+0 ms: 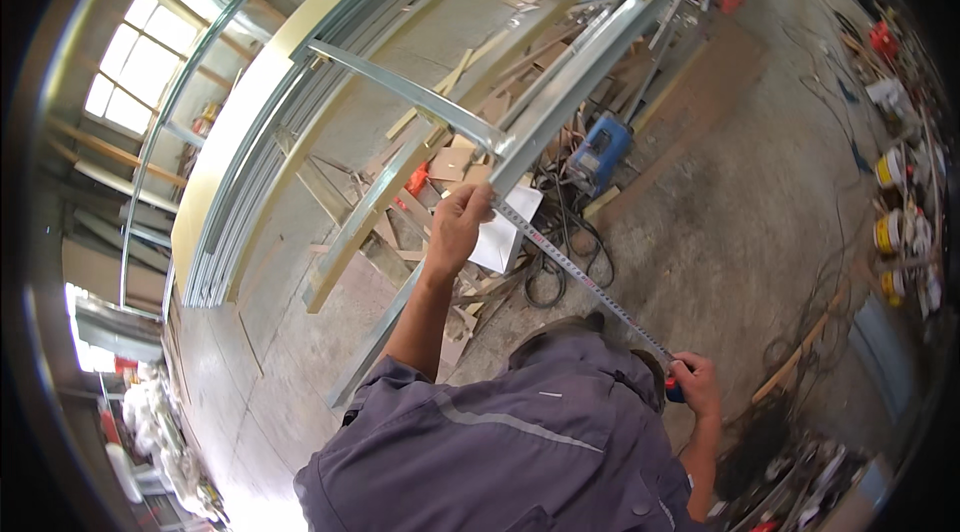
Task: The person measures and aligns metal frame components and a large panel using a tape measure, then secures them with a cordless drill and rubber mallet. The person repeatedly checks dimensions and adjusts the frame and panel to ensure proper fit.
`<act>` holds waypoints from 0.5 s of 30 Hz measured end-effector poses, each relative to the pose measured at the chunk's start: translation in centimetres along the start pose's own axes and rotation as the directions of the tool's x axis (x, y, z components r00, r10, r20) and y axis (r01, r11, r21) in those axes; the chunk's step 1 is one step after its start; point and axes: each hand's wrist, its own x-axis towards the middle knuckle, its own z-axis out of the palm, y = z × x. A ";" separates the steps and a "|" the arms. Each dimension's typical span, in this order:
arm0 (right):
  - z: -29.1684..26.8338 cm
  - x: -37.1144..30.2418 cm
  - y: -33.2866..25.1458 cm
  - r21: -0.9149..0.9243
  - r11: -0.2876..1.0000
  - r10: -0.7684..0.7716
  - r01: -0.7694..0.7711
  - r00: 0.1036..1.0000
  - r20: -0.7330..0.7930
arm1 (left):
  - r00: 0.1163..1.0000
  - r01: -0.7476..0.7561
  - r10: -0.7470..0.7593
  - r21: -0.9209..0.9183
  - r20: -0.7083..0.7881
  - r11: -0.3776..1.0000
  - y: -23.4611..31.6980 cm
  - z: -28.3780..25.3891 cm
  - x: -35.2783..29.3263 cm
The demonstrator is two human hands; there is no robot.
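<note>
A tape measure is pulled out between my hands, its pale blade (590, 284) running slantwise down to the right. My right hand (697, 384), low at the right, is closed around the red and dark tape measure case (674, 391). At the other end, my left hand (458, 232) pinches the blade's tip beside the near end of a long grey metal channel (560, 112). The fingertips partly hide the tip, so I cannot tell if it touches the channel. A shorter metal crosspiece (405, 92) joins the channel near my left hand.
A pale board (235, 112) and bundled metal profiles (255, 162) curve along the left. Wood scraps (540, 62) litter the floor under the frame. A blue machine (602, 154) and black cables (560, 262) lie right of the channel. Buckets (888, 230) line the right side.
</note>
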 end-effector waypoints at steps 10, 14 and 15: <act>-13.7 28.3 -23.7 -0.501 0.735 -0.395 0.457 0.889 0.231 | 0.868 0.206 -0.031 0.302 -0.496 0.931 -3.8 6.5 9.5; -14.6 38.7 -33.2 -0.520 0.619 -0.393 0.588 0.806 0.443 | 0.708 0.411 -0.085 0.311 -0.701 0.857 -2.8 9.6 10.4; -14.1 41.2 -35.3 -0.512 0.557 -0.406 0.654 0.752 0.520 | 0.668 0.451 -0.095 0.300 -0.738 0.841 -2.7 9.9 10.5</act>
